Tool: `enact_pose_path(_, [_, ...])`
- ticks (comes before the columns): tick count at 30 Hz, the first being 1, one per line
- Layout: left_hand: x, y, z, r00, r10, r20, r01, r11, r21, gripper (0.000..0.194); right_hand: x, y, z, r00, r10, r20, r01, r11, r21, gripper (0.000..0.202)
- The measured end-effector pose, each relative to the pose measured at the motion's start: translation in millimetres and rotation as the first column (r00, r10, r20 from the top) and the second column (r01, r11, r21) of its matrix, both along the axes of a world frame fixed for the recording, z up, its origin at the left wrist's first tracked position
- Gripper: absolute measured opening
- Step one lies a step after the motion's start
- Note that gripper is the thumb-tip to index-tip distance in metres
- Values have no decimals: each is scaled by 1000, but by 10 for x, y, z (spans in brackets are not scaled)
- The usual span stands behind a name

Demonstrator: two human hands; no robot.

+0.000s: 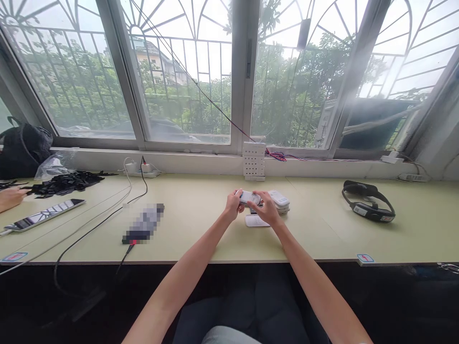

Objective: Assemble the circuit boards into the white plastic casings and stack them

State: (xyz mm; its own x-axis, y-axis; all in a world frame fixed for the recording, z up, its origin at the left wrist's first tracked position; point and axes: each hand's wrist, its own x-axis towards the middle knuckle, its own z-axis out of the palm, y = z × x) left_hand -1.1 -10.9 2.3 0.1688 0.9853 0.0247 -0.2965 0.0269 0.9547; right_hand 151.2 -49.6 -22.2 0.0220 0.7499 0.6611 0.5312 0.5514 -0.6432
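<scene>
Over the table (201,210), my left hand (233,206) and my right hand (267,210) together hold a small white flat piece with rounded ends and dark print (247,197). My left fingers are closed round its left end, and my right thumb and fingers grip its right end. What kind of thing it is I cannot make out. Just beyond my right hand lies a short stack of similar white rounded pieces (281,200), partly hidden by the hand. Below my hands, a single white piece (254,220) rests on the tabletop, its right end close to my right wrist.
A white perforated block (254,161) stands against the sill. A black headset (369,205) lies right. Left are a blurred-out cabled device (143,223), a tablet (46,215), black strips (68,184) and another person's hand (12,198). Cables (103,215) cross the table.
</scene>
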Motion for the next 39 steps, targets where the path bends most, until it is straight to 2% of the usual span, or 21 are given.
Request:
enact_pose_path(4, [-5,-2,4,1000,-12,19,13,999,-30,21,-3,5,-8,999,42,-16,-42,998,-36,51])
enact_pose_path(12, [-18,31,-6,997,-52,55,57,993,-100,10,4,8,6,999,10,-33,-11,999,-37,53])
enact_pose_path(15, [-18,26,2,997,-50,52,55,994,-99,9,1,5,13,999,-1,-42,-1,999,-36,52])
enact_pose_path(24, [-15,-6,26,998,-61,26,62,996,-69,22,-11,-40,57,994,-34,-105,31,999,-26,49])
enact_pose_path(33, [-25,23,-11,997,-73,41,76,994,-76,11,-13,-41,54,992,5,-123,-9,999,-35,50])
enact_pose_path(39, [-19,15,2,997,-72,15,73,994,-84,11,-22,-24,25,976,-10,-216,-30,983,-181,59])
